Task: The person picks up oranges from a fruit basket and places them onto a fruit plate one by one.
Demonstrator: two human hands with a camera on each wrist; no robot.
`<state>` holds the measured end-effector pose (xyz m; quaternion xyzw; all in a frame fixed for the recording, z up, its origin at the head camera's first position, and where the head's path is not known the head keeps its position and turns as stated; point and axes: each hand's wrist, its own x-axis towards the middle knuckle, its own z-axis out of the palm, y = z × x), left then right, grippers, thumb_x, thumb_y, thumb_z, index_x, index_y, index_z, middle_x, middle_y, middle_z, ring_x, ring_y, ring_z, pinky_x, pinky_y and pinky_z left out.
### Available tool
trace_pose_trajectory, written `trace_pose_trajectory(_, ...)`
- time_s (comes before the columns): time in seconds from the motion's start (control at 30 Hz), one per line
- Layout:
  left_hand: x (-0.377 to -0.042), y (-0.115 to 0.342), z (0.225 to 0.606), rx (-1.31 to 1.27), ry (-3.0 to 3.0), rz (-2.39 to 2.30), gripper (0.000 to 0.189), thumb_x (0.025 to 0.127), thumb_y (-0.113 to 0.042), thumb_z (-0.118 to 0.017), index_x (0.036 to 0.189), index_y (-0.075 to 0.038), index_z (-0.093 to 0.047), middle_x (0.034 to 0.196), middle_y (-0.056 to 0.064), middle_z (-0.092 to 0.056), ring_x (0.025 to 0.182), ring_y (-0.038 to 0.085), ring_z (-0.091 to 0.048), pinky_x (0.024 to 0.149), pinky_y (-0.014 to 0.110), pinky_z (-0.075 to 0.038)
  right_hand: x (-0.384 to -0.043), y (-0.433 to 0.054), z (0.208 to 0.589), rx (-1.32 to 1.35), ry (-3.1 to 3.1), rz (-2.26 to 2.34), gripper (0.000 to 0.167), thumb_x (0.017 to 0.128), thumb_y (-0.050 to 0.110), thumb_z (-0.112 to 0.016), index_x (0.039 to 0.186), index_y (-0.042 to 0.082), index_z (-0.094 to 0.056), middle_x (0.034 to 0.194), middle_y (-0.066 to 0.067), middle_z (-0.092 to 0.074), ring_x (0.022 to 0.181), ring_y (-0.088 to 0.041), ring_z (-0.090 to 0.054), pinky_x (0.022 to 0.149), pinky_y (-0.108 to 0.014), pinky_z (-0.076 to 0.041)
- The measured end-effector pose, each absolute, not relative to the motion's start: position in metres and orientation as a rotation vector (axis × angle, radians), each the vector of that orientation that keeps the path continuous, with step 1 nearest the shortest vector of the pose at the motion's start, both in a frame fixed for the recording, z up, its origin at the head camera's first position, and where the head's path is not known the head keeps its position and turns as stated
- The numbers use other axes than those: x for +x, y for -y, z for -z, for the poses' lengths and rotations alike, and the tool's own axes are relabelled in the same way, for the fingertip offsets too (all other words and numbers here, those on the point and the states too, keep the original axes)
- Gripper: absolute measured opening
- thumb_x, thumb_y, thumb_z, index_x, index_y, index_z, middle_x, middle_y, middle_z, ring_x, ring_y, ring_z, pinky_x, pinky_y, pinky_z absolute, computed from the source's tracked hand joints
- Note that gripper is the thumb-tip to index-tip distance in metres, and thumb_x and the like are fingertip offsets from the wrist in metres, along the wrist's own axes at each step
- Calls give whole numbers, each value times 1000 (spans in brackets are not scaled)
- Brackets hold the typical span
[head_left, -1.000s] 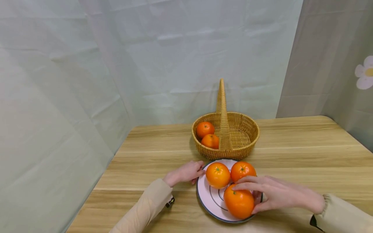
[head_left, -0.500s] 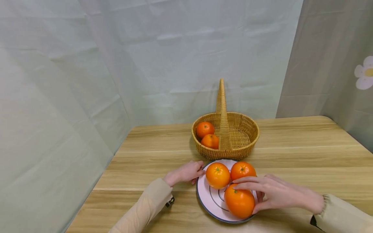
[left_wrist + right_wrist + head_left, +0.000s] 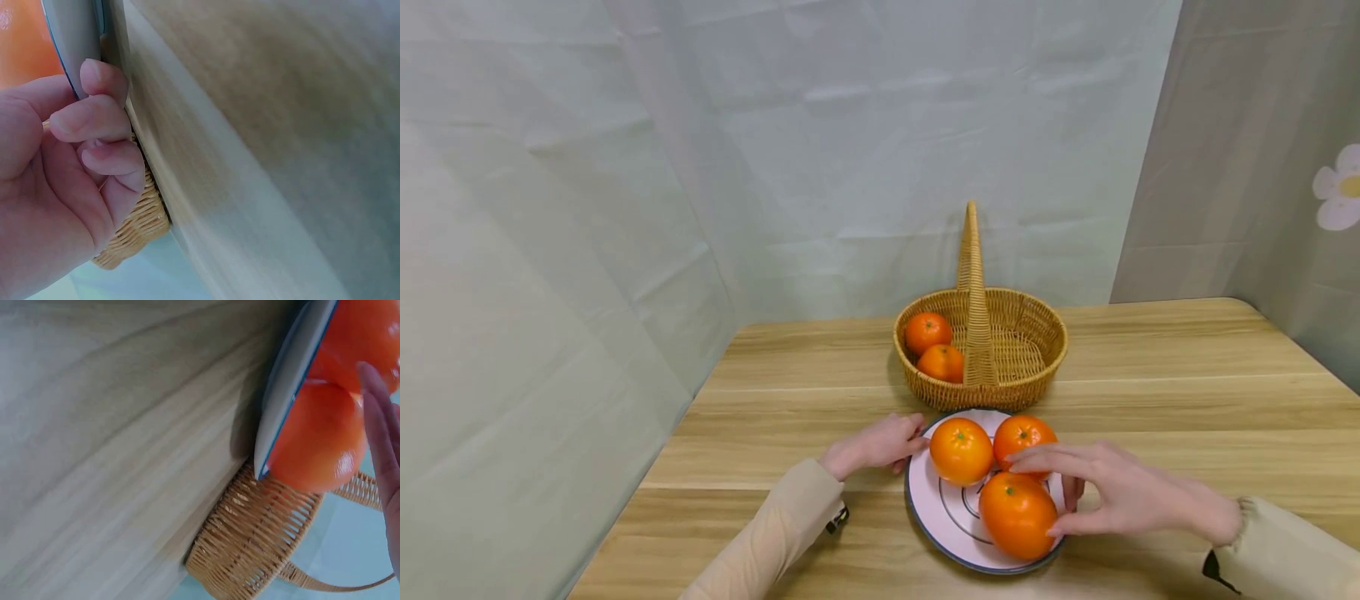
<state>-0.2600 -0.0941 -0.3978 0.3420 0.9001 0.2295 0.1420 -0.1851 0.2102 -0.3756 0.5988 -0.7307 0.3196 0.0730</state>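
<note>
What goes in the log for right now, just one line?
left grip: holds plate by rim | right grip: at nearest orange on plate | plate: three oranges | basket: two oranges, behind plate

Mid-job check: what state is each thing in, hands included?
Plate: flat on the table, loaded.
Front fruit: on the plate.
Left hand: fingers curled, holding the plate's left rim.
Right hand: fingers extended by the front fruit; grip unclear.
Back-left fruit: on the plate.
Back-right fruit: on the plate, partly covered.
Basket: upright, partly filled, handle up.
Far basket fruit: inside.
Near basket fruit: inside.
</note>
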Motion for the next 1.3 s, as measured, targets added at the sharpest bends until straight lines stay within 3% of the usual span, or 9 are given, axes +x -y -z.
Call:
trace_pose_trajectory(0.5, -260, 94, 399, 983, -2597, -663, 12, 94, -13, -48, 83, -10, -45, 47, -1, -46, 39, 10, -45, 45, 21, -34, -193, -217, 341, 1643, 2001, -1057, 41, 75, 4, -73, 112, 1, -56, 101, -3, -59, 49, 4, -39, 45, -8, -33)
trace_pose_trajectory(0.7, -260, 94, 398, 969, -2597, -653, 11, 94, -13, -48, 84, -9, -46, 48, 0, -46, 40, 11, -45, 45, 21, -34, -209, -235, 355, 1505, 2075, -1169, 46, 69, -15, -67, 109, 5, -56, 87, -4, -59, 46, 5, -42, 40, -11, -35)
trace_pose_trajectory(0.87, -260, 93, 398, 967, -2600, -648, 11, 94, -13, -48, 84, -9, -46, 48, -1, -46, 39, 10, -45, 45, 20, -34, -223, -254, 371, 1358, 2263, -1220, 38, 78, -9, -65, 109, 11, -56, 85, -3, -59, 46, -2, -50, 40, -16, -37)
trace_pose_trajectory(1.3, -259, 93, 397, 979, -2609, -639, 13, 94, -12, -48, 81, -10, -45, 47, -1, -46, 38, 9, -44, 46, 21, -37, -229, -265, 378, 1347, 2557, -1368, 30, 87, 1, -59, 115, 6, -50, 75, -5, -62, 55, -17, -58, 45, -31, -48)
